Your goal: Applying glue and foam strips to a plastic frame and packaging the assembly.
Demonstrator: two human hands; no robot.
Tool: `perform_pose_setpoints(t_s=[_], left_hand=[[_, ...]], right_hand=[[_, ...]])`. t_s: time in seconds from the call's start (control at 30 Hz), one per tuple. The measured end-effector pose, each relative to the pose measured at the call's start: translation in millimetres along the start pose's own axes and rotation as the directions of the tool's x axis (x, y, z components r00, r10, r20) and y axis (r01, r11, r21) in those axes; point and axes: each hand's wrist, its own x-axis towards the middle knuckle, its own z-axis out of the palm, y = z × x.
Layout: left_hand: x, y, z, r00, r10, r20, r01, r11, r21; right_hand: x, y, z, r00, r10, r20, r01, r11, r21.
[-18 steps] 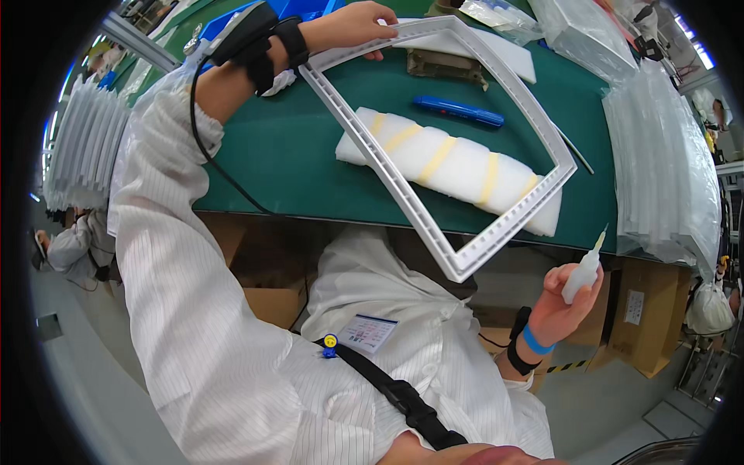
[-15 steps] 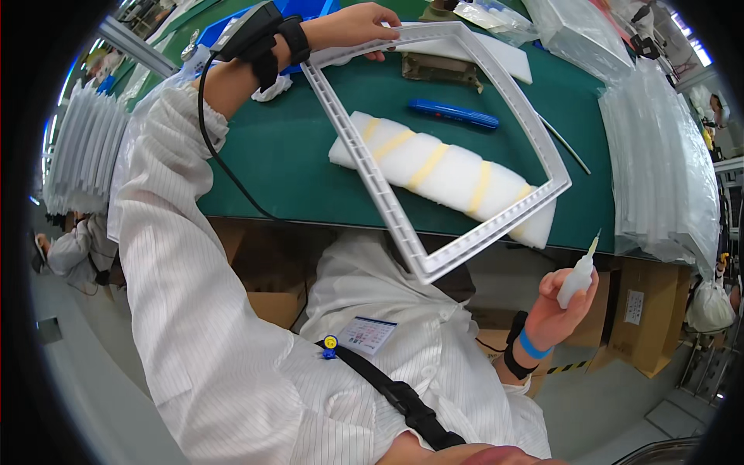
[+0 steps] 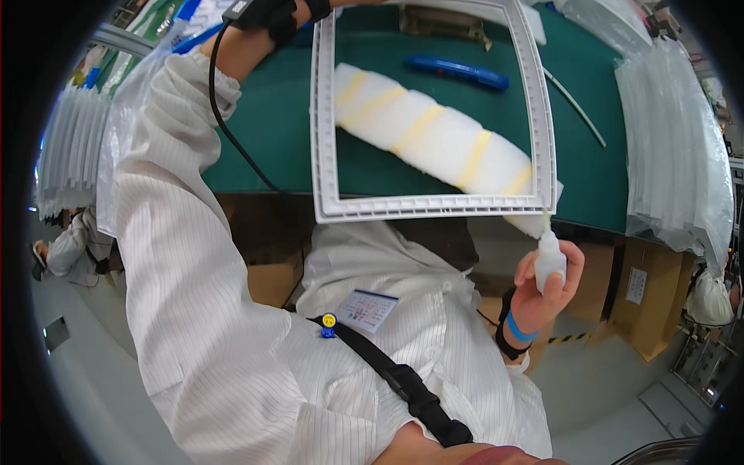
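A white rectangular plastic frame [image 3: 434,208] with a ribbed edge is held up over the near edge of the table. My left hand [image 3: 350,3], mostly cut off by the upper picture border, grips its far side. In my right hand [image 3: 533,304] is a small white squeeze bottle [image 3: 550,262] with a thin needle tip, fingers closed around it. The tip points up at the frame's near right corner; whether it touches I cannot tell. Through the frame's opening show a white foam roll [image 3: 434,128] banded with yellowish tape and a blue marker pen [image 3: 457,71].
The green table [image 3: 260,147] carries a thin white rod [image 3: 575,107] right of the frame. Plastic-wrapped white sheets [image 3: 670,139] stand along the right. A black cable [image 3: 225,124] hangs from my left wrist. Below the table sits a cardboard box [image 3: 647,298] at right.
The frame has turned so its near side lies level and has come closer to me. My right hand has moved left with the bottle, bringing the tip to the frame's corner.
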Motion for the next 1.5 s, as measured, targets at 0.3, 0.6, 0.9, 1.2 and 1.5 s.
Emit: perform_pose_setpoints(t_s=[0.3, 0.6, 0.9, 1.2, 1.5], left_hand=[[-43, 34, 2, 0.900, 0.026, -0.434, 0.011, 0.996, 0.083], [-152, 52, 21, 0.717, -0.514, -0.471, 0.095, 0.741, -0.665], [-164, 61, 27, 0.723, -0.642, -0.257, 0.242, 0.583, -0.775], [-176, 65, 27, 0.702, -0.690, -0.173, 0.325, 0.527, -0.785], [-165, 70, 25, 0.714, -0.690, -0.123, 0.371, 0.521, -0.768]], right_hand=[[-1, -6, -14, 0.995, 0.041, 0.085, -0.005, 0.922, -0.386], [18, -18, -3, 0.945, 0.016, 0.327, 0.162, 0.845, -0.510], [22, -39, 20, 0.900, -0.069, 0.430, 0.362, 0.669, -0.649], [25, -52, 39, 0.847, -0.044, 0.529, 0.443, 0.609, -0.659], [7, -24, 1, 0.942, 0.264, 0.206, -0.190, 0.929, -0.318]])
